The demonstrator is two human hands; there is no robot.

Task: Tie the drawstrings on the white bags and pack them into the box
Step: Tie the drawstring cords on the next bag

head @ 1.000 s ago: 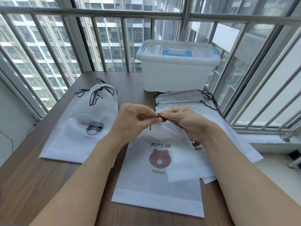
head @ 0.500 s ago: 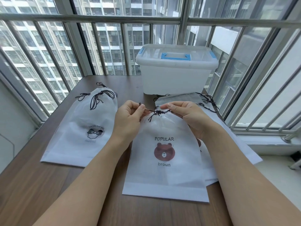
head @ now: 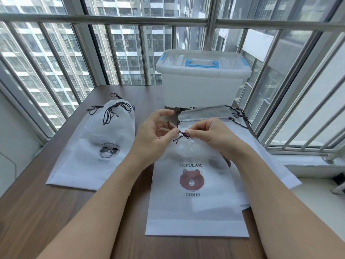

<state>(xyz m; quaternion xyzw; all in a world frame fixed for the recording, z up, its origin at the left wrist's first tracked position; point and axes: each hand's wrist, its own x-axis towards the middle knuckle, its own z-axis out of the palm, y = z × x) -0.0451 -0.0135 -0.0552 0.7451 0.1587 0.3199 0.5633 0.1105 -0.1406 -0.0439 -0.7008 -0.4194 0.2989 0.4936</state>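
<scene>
A white bag with a brown bear print [head: 194,204] lies in front of me, its gathered mouth under my hands. My left hand [head: 155,135] and my right hand [head: 211,136] each pinch its dark drawstring [head: 182,136] at a small knot between them. To the left lies another white bag [head: 97,146] with its strings tied in loops. Under and behind the bear bag, on the right, sits a pile of more white bags [head: 209,114]. The white plastic box [head: 201,85] with a blue handle stands shut at the back of the table.
The brown wooden table [head: 37,212] sits against a window with metal railing bars [head: 104,20] at the back and right. A white sill [head: 308,161] runs along the table's right side. The pile of bags overhangs the right table edge.
My hands have come close together at the bag's mouth after pulling the string apart. A small knot now shows between my fingertips, and the bag has shifted slightly.
</scene>
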